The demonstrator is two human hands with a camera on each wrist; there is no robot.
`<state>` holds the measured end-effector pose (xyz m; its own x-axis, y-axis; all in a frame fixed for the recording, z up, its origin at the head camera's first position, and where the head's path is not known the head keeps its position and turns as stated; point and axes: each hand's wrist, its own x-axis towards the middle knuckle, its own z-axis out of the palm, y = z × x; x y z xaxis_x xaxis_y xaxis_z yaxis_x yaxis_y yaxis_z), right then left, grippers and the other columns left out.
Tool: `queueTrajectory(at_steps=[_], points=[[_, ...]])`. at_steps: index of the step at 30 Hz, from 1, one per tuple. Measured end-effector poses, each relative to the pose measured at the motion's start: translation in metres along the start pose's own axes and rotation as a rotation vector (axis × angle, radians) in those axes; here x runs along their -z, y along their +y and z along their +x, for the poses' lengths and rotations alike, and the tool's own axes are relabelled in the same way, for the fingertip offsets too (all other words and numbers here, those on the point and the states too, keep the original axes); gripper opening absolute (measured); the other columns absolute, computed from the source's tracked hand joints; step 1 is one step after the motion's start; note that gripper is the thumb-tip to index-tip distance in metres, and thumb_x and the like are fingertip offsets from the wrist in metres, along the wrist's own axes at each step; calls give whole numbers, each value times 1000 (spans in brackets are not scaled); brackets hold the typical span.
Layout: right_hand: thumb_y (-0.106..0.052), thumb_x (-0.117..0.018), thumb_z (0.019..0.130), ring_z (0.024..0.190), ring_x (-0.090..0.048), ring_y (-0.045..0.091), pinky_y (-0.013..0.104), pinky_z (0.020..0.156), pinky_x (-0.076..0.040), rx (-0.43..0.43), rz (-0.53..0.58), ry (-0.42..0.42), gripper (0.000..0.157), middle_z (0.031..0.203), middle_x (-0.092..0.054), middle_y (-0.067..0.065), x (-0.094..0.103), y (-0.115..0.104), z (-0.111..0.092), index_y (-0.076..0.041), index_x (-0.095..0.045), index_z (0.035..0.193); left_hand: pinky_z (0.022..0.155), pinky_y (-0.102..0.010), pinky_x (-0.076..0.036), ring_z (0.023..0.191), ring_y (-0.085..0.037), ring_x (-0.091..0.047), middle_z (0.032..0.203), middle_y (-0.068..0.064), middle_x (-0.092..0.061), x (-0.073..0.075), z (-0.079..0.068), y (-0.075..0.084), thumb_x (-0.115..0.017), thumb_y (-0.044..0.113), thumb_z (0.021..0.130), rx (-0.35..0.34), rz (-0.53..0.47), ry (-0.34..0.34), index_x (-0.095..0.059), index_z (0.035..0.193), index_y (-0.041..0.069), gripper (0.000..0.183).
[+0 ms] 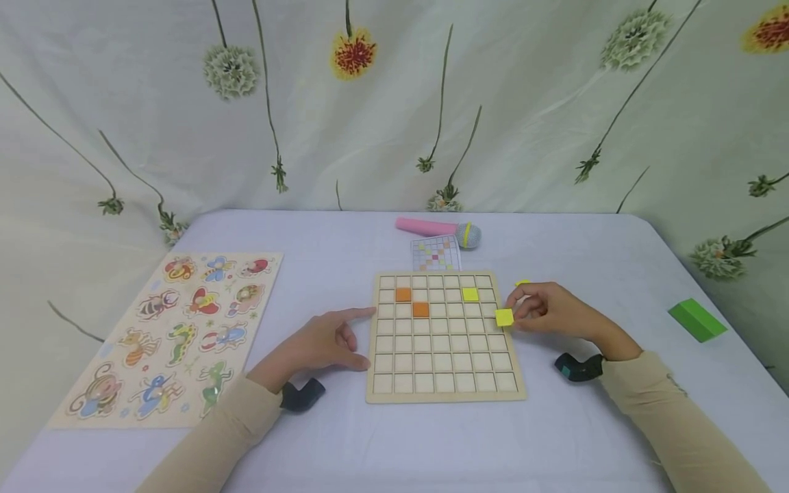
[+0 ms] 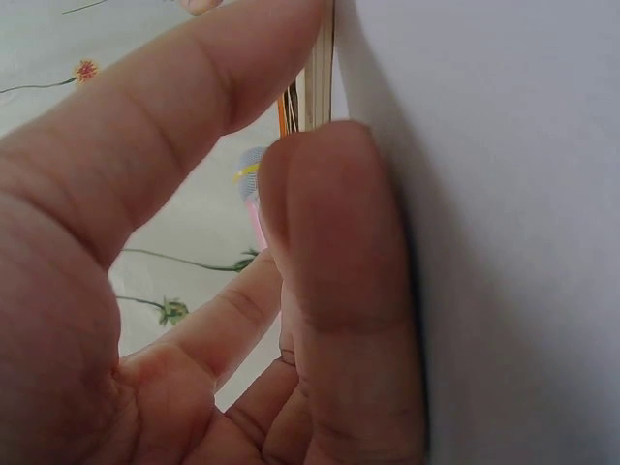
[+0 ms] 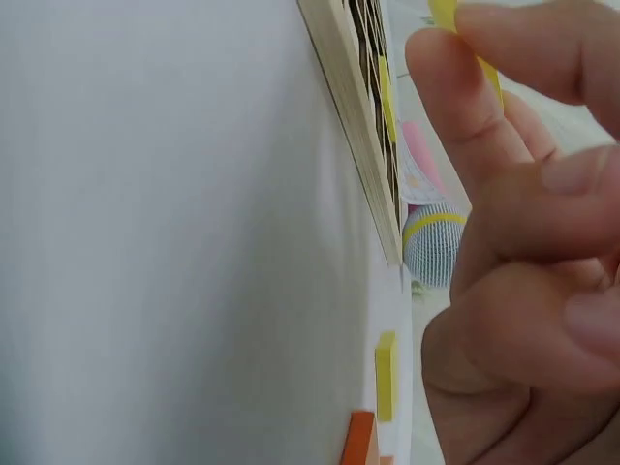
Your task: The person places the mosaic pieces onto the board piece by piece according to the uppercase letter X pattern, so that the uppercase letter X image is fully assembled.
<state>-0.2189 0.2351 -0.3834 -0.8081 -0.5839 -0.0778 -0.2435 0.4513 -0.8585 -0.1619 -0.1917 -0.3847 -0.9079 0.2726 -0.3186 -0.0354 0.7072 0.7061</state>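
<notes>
A wooden grid board (image 1: 446, 399) lies flat in the middle of the table, with two orange tiles (image 1: 420, 310) and a yellow tile (image 1: 470, 294) in its upper squares. My right hand (image 1: 548, 313) pinches another yellow tile (image 1: 504, 318) between thumb and fingers, over the board's right edge. In the right wrist view this tile (image 3: 490, 79) shows edge-on, raised above the board. At the board's left edge, the index fingertip and thumb of my left hand (image 1: 319, 340) touch or nearly touch the frame, the other fingers bent inward.
Behind the board lie a printed pattern card (image 1: 435, 253) and a pink toy microphone (image 1: 431, 226). An insect picture puzzle (image 1: 166, 329) fills the left side. A green block (image 1: 698, 320) lies far right. A loose yellow tile (image 3: 386, 378) and an orange piece (image 3: 358, 438) lie near my right hand.
</notes>
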Motion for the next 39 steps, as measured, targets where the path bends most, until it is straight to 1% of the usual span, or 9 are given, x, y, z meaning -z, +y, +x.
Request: queueTrajectory(at_steps=[5, 9, 12, 18, 22, 26, 31, 34, 39], points=[[1, -79, 93, 64, -53, 7, 22, 65, -45, 17, -27, -13, 26, 93, -80, 12, -4, -3, 7, 6, -65, 115, 71, -34, -47, 78, -21, -57, 91, -6, -63, 0, -1, 1, -97, 15, 79, 3, 7, 3, -54, 160, 12, 92], [0, -79, 93, 66, -58, 8, 22, 68, -46, 30, -30, -12, 25, 93, -81, 12, -8, -8, 14, 5, -66, 114, 71, -33, -47, 78, -21, -57, 91, -6, -63, 0, -1, 2, -97, 15, 79, 14, 8, 5, -54, 160, 13, 91], [-2, -80, 94, 70, -64, 9, 23, 72, -49, 19, -28, -6, 25, 93, -81, 11, -10, -13, 18, 4, -67, 114, 71, -34, -47, 78, -21, -57, 91, -6, -63, 0, -1, 1, -97, 16, 79, 13, 2, 2, -54, 160, 14, 91], [-3, -81, 94, 76, -67, 13, 24, 75, -50, -22, -38, -4, 27, 93, -81, 10, -14, -20, 27, 5, -67, 115, 71, -34, -47, 77, -20, -56, 91, -7, -64, 1, 2, -2, -97, 15, 79, -11, -16, -1, -54, 160, 13, 93], [-5, -81, 94, 81, -70, 16, 26, 78, -51, -38, -54, -3, 28, 93, -81, 10, -17, -22, 34, 4, -67, 117, 71, -33, -47, 77, -20, -56, 92, -7, -64, 1, 3, -2, -97, 14, 78, -7, -20, -2, -54, 161, 13, 93], [-7, -82, 93, 80, -68, 17, 28, 75, -49, -47, -67, 0, 29, 92, -81, 9, -19, -25, 39, 3, -67, 116, 71, -33, -47, 78, -20, -56, 92, -7, -63, 2, 3, -2, -97, 14, 79, -3, -17, -4, -53, 161, 13, 93], [-8, -83, 93, 74, -60, 14, 28, 68, -45, -53, -81, 5, 28, 90, -81, 8, -22, -28, 45, 2, -68, 114, 71, -33, -48, 77, -20, -56, 91, -7, -63, 2, 2, -1, -97, 13, 79, -4, -19, -4, -53, 161, 12, 93], [-9, -83, 92, 75, -61, 14, 28, 71, -45, -58, -90, -1, 28, 88, -81, 7, -24, -29, 49, 2, -69, 113, 71, -33, -48, 77, -20, -56, 91, -7, -63, 1, 2, -1, -97, 13, 78, -2, -18, -1, -54, 160, 12, 93], [-10, -82, 93, 77, -61, 16, 33, 77, -47, -64, -136, -17, 27, 85, -79, 3, -27, -31, 55, 1, -71, 114, 70, -32, -48, 77, -20, -56, 92, -7, -63, 0, 3, -3, -98, 13, 78, 9, -16, 3, -54, 160, 13, 92]])
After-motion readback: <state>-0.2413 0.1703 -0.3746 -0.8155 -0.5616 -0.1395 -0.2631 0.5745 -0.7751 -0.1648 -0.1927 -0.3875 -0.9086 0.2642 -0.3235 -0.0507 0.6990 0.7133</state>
